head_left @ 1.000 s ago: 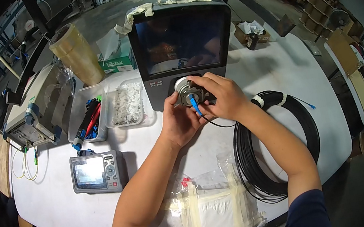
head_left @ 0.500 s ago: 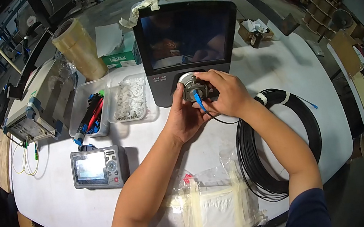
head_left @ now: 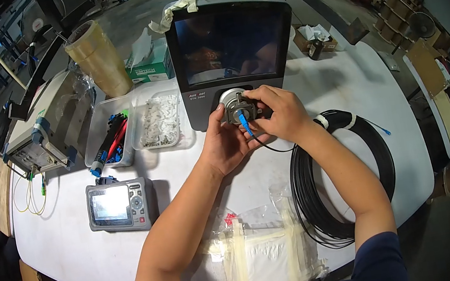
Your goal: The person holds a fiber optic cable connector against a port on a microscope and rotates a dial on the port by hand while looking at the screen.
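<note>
Both hands are at a round metal fitting (head_left: 239, 108) on the front of a black monitor-like device (head_left: 192, 101). A blue connector (head_left: 243, 119) sits in the middle of the fitting, its thin black cable running down and right towards a black cable coil (head_left: 383, 161). My left hand (head_left: 225, 143) holds the fitting from its left side and from below, thumb on the edge. My right hand (head_left: 280, 113) grips the fitting's upper right part with curled fingers; some fingertips are hidden behind it.
On the left are a handheld tester (head_left: 120, 205), a tub of tools (head_left: 90, 133), a tub of small white parts (head_left: 148, 141), a boxy instrument (head_left: 46, 122) and tape rolls (head_left: 98, 60). A plastic-wrapped package (head_left: 265, 258) lies in front. Behind stands a green tissue box (head_left: 156, 65).
The camera view has shifted slightly. The tissue at the green box looks narrower and more upright. Both hands remain at the fitting, with little visible movement.
</note>
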Motion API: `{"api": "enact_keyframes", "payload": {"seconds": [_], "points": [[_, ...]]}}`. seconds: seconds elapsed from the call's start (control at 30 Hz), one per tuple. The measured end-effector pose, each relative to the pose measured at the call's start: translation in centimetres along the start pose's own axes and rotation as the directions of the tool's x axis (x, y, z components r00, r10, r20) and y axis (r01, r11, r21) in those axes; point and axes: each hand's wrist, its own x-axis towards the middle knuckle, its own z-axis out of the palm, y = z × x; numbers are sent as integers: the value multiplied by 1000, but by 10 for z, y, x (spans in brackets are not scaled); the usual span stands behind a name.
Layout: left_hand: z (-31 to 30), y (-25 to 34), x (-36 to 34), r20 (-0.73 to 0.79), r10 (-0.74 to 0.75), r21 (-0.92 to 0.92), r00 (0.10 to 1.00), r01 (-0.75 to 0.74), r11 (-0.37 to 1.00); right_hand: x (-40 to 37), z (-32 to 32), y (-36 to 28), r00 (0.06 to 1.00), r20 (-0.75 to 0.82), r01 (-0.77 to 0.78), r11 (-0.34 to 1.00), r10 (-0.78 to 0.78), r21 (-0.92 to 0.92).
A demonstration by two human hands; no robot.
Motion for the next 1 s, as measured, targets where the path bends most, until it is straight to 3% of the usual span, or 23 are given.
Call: {"api": "enact_keyframes", "payload": {"seconds": [0.5, 0.77, 0.83, 1.0], "points": [[0, -3, 1, -34, 9, 97, 999, -5, 995, 0, 4, -1, 998, -54, -23, 1000, 23, -15], [-14, -1, 4, 46, -12, 9, 999, 12, 1000, -3, 3, -1, 995, -8, -98, 995, 97, -30], [-16, -1, 4, 41, -1, -4, 999, 1, 1000, 1, 2, -5, 999, -45, 18, 999, -19, -29], [-15, -2, 4, 54, -7, 22, 999, 6, 1000, 1, 6, -4, 1000, -29, 12, 999, -10, 45]]}}
